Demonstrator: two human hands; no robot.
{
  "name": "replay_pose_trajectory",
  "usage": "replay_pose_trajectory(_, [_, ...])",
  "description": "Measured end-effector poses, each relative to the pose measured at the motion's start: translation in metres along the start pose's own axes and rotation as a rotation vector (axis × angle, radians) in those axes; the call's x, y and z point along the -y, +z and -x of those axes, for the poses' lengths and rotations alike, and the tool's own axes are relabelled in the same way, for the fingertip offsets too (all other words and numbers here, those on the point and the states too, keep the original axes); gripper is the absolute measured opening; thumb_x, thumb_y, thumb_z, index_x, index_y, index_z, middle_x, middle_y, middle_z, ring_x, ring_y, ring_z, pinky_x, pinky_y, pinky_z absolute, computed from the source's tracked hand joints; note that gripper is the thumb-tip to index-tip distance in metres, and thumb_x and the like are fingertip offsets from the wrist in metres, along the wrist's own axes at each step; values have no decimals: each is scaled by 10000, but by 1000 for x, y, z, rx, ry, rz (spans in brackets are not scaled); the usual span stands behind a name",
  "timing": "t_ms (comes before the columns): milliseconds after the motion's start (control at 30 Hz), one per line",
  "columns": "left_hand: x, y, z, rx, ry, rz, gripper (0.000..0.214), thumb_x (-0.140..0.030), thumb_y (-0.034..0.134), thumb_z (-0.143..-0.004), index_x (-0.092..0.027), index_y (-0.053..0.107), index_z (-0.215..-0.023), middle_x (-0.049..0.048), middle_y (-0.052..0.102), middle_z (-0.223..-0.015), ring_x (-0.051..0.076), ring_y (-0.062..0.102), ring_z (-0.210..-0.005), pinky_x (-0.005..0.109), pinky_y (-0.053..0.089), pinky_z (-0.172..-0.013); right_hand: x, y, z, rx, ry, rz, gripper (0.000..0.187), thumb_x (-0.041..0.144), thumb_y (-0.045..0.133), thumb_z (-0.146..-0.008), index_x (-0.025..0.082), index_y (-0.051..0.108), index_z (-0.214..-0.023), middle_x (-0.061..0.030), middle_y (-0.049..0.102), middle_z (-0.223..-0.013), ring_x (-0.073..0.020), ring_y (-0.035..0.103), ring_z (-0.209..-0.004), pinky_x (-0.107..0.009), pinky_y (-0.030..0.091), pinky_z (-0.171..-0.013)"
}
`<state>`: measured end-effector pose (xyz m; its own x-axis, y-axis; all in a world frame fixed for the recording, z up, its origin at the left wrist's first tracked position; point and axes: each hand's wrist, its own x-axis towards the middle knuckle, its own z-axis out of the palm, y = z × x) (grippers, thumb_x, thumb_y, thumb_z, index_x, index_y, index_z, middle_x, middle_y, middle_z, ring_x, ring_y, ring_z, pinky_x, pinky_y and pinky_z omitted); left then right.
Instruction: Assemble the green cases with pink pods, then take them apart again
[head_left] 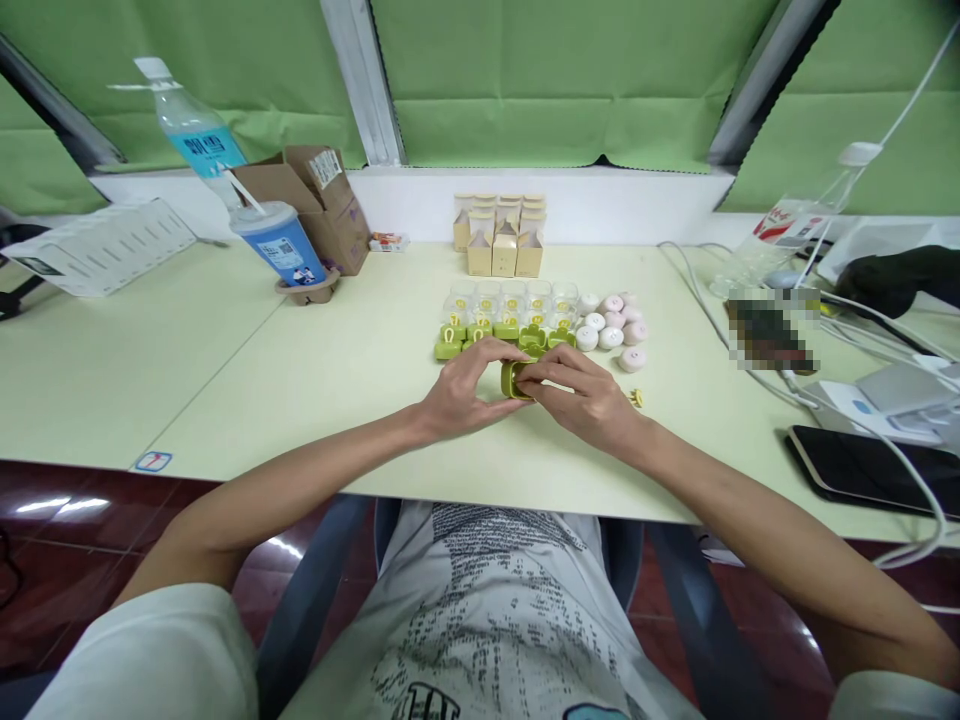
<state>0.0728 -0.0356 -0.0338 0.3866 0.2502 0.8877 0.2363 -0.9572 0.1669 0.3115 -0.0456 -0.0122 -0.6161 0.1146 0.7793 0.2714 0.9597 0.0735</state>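
Green case (507,380) is up off the tabletop (420,470) or just at it, can't tell which; it sits approx. centre, between both hands. L grip (466,395) is closed round it from 9 o'clock: fingers along the 12 side, thumb along the 6 side, case held at the tips, well fwd of the palm. R grip (589,400) comes in from 3 o'clock, narrow, fingers bunched, tips at the case's open mouth; whether they pinch a small pc. inside, can't tell, view's blocked by the fingers.

Clock from the held case: more green cases (448,350) in a row nearby, approx. 10 to 1, some w/ lids up, partly behind the hands. Clear cups (513,296) w/ yellow smiley marks at 12, just beyond that row. White & pink round pcs. (611,335) clustered at 2. Small yellow pc. (637,397) at 3, near R grip, apart from it. Cream boxes (505,258) stand at 12, farther out by the wall. Well apart: blue cup (281,245), brown carton (330,225) & bottle (199,140), all approx. 10; dark phone (870,465) betw. 3 & 4, w/ white cables (701,290) toward 2.
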Motion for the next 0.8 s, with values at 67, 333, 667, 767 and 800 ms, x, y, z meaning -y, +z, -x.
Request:
replay_pose_trajectory(67, [-1, -1, -1, 0, 12, -14, 602, -347, 925, -966, -245, 618, -1473, 74, 812, -1190, 216, 808, -1073, 393, 702, -916, 1, -2, 1, 22, -13, 26, 323, 7, 638, -1065, 217, 770, -1272, -125, 836, -1176, -264, 715, -1037, -428, 671, -787])
replay_pose_trajectory(333, [0, -3, 0, 35, 40, -27, 539, -362, 895, -990, -223, 628, -1436, 81, 819, -1158, 223, 813, -1056, 394, 704, -911, -1, -5, -1, 167, -206, 129, 239, 10, 642, -1068, 167, 811, -1130, -144, 823, -1193, -295, 728, -1120, -470, 700, -859])
replay_pose_trajectory(667, [4, -2, 6, 20, -20, -52, 595, -361, 938, -946, -233, 637, -1443, 88, 821, -1219, 228, 825, -1110, 397, 715, -955, -5, -8, 0, 190, -121, 18, 289, 37, 577, -1117, 145, 766, -1307, -165, 832, -1264, -286, 782, -1166, -469, 743, -881])
replay_pose_trajectory(767, [4, -1, 7, 42, -13, -47, 557, -335, 905, -972, -236, 634, -1449, 87, 821, -1214, 232, 822, -1114, 416, 720, -961, -4, -7, 0, 191, -135, 78, 271, 45, 559, -1128, 166, 770, -1249, -138, 832, -1241, -268, 783, -1146, -454, 747, -890])
replay_pose_trajectory(800, [4, -1, 6, 47, -11, -45, 545, -324, 894, -980, -240, 633, -1451, 84, 821, -1211, 230, 821, -1111, 417, 721, -959, -4, -6, 1, 183, -143, 93, 265, 44, 557, -1127, 167, 769, -1226, -132, 831, -1225, -264, 782, -1135, -444, 746, -888])
